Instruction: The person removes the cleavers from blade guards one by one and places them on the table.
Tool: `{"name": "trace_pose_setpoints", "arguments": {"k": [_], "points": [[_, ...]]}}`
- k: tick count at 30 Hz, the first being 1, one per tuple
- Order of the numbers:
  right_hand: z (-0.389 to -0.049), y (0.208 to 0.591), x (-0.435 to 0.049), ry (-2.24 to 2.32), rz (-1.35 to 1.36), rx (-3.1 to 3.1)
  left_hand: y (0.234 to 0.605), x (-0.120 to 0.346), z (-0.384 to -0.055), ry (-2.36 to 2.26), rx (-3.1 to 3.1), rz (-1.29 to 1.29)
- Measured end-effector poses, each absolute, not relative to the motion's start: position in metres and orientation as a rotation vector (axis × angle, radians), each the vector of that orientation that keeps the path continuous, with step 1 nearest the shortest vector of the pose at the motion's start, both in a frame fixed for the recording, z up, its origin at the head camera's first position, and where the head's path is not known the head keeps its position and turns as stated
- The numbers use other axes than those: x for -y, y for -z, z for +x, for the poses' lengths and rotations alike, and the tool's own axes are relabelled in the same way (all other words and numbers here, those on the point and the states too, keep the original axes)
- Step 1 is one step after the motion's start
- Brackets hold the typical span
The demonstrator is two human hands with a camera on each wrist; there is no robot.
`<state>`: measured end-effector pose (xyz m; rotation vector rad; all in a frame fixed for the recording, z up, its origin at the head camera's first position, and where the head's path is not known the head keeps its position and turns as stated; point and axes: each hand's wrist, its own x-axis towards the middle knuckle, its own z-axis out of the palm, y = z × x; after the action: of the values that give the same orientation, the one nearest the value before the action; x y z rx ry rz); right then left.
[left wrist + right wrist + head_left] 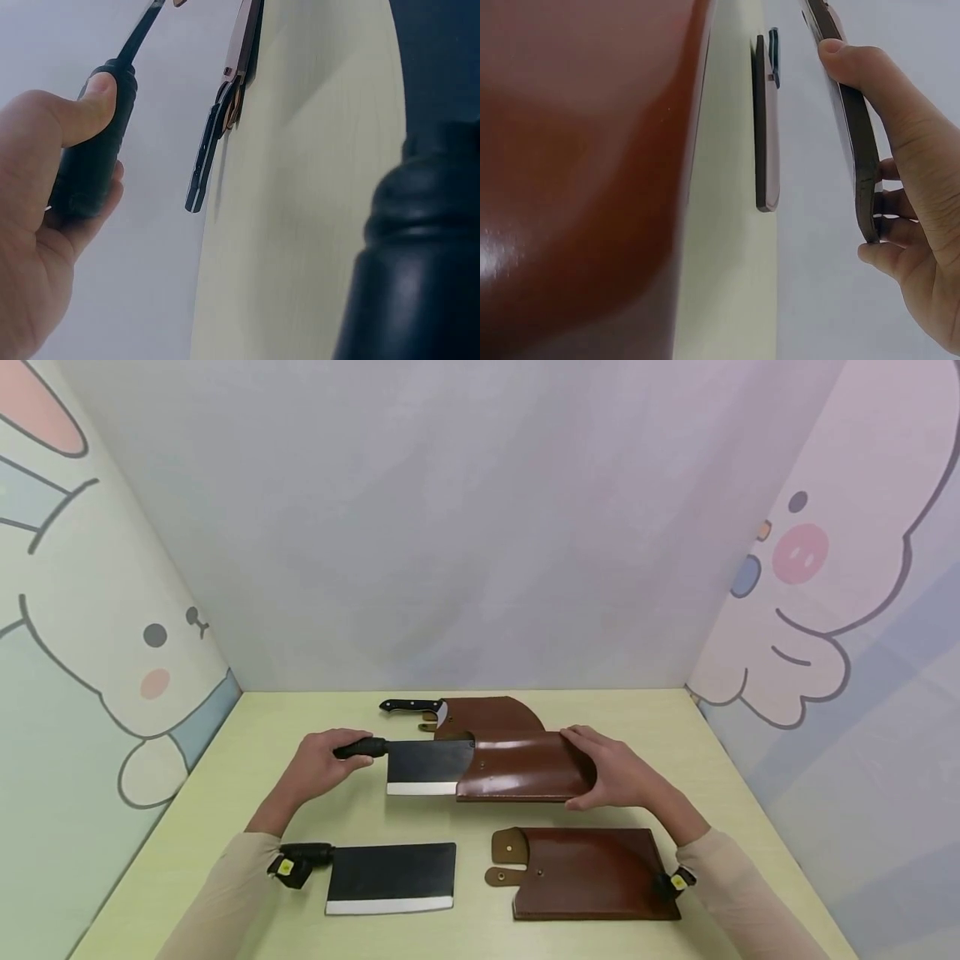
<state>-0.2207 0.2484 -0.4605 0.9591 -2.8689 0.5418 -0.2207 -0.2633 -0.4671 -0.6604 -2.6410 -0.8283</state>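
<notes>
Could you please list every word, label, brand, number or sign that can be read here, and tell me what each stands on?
There is no readable text in any view.
Left yellow square and right yellow square: any mark is too small to read.
Held cleaver, held sheath, lower cleaver, lower sheath: no lettering visible.
Left cartoon, right cartoon: drawings, no words visible.

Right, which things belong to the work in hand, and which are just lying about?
Work in hand:
raised cleaver, held by the left hand
glossy brown leather sheath partly over its blade, held by the right hand

Just lying about:
unsheathed cleaver
second leather sheath
riveted-handle knife, in its curved leather sheath
</notes>
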Motion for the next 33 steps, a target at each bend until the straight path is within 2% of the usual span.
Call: {"name": "trace_pose_setpoints", "arguments": {"k": [33], "points": [[-0.22,0.465,-0.268,-0.57,0.938,2.913,0.464,0.291,-0.21,0.792,2.765,-0.551]]}}
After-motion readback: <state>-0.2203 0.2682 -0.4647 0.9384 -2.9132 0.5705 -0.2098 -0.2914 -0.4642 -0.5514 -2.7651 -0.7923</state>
